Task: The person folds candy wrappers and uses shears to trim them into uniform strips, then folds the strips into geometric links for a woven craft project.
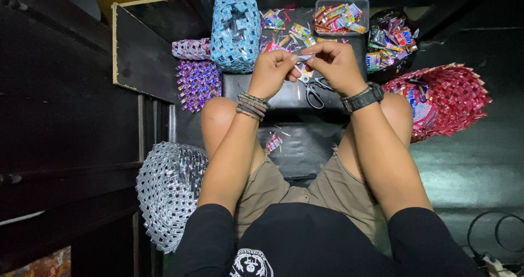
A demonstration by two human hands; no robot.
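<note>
A dark floor [469, 162] fills the head view, with dark wooden furniture on the left and a person seated on it, knees bent outward in khaki shorts. Both hands meet above the knees: the left hand [271, 71], with a stack of bracelets on its wrist, and the right hand [334, 64], with a dark watch on its wrist, each pinch one end of a small folded wrapper strip [305, 57] between thumb and fingertips, holding it level between them. Just below the hands a pair of scissors [313, 93] lies on the floor, and a small wrapper scrap [273, 143] lies between the knees. Beyond the hands loose colourful wrappers [284, 31] are scattered, beside a clear plastic box [341, 16] full of them and a dark bag [391, 45] holding more. A blue woven bag [236, 32] stands to the left of these, with a purple woven piece [197, 83] and a smaller pink woven piece [191, 49] next to it. A silver woven basket [169, 192] rests by the left thigh, and a red woven basket [445, 99] sits beside the right knee.
</note>
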